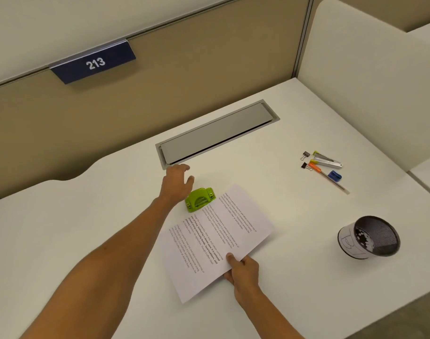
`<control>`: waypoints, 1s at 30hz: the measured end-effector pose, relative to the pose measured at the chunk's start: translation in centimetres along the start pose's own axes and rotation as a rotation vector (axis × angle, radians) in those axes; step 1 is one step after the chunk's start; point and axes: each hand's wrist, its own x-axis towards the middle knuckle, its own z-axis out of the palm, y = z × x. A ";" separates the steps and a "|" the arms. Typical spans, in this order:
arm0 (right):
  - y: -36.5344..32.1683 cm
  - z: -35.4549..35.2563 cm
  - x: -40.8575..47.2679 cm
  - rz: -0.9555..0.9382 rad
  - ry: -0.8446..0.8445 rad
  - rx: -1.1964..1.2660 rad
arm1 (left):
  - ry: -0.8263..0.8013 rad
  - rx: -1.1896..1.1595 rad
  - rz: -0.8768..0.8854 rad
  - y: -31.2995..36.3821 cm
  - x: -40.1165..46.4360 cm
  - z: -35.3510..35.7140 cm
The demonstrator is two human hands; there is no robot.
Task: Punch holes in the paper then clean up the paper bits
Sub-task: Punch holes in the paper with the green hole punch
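One navy sign (93,62): "213"

An office cubicle, or a numbered study carrel. White desk (86,241) with a wavy back edge, hemmed in by a tan fabric partition (184,81) behind and a white rounded divider (368,81) at the right side. Dark blue number plate (94,62) reading 213, clipped to the partition's top rail. Grey cable-access flap (216,133) set flush into the desktop. Small stationery scattered near the divider: binder clips (306,155), a pen (331,178), a blue sharpener (335,175) (some pieces too small to name). Black mesh cup (370,237), a printed sheet of paper (216,241) and a green hole punch (199,199) complete the desk-work look.
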 end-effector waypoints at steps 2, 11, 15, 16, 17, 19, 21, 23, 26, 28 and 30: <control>0.0 0.2 0.3 0.002 0.016 -0.012 | -0.037 0.027 0.010 0.7 1.0 0.3; -0.7 1.0 0.8 -0.013 0.084 -0.064 | -0.220 0.263 0.066 2.6 4.0 1.8; -0.6 1.3 0.4 -0.012 0.093 -0.041 | -0.256 0.343 0.101 3.0 4.9 2.3; -0.6 1.5 0.2 -0.005 0.090 -0.028 | -0.261 0.358 0.109 3.0 5.1 2.5; -0.5 1.7 0.1 0.004 0.086 -0.013 | -0.268 0.371 0.112 2.9 5.2 2.8; -0.3 2.2 -0.2 0.019 0.079 0.020 | -0.292 0.389 0.103 2.7 5.4 3.2; -0.2 2.6 -0.4 0.025 0.077 0.051 | -0.326 0.392 0.086 2.3 5.5 3.8; -0.1 2.9 -0.5 0.023 0.079 0.067 | -0.357 0.385 0.071 1.9 5.6 4.4; 0.0 3.3 -0.5 0.020 0.083 0.075 | -0.389 0.381 0.056 1.3 5.8 4.9; 0.0 3.6 -0.5 0.019 0.086 0.075 | -0.398 0.374 0.046 1.1 6.0 5.1; 0.0 3.8 -0.5 0.015 0.091 0.071 | -0.403 0.368 0.041 1.0 6.2 5.3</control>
